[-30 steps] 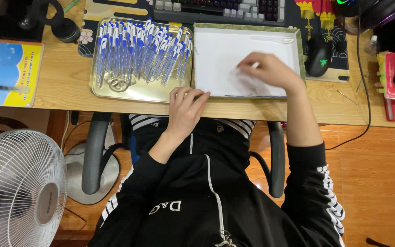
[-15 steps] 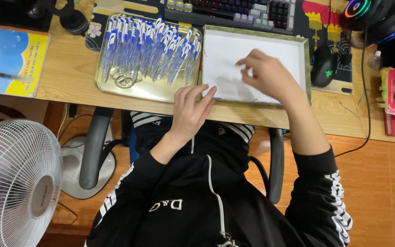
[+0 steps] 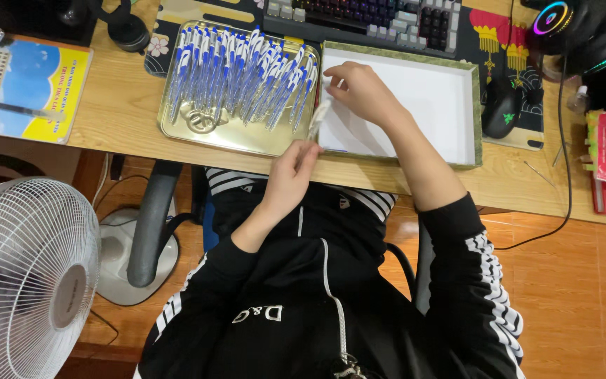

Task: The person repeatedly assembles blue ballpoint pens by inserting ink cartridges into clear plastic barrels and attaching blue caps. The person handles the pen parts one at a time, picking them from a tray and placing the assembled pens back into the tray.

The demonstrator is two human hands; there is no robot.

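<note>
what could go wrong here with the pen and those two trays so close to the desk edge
1. The pen is held between both hands over the gap between the trays; if the left hand or right hand slips, it could drop past the desk edge to the floor.
2. The gold tray of piled blue and white pens sits near that edge; an elbow knock might spill it.
3. The white tray sits close to the edge too.
</note>
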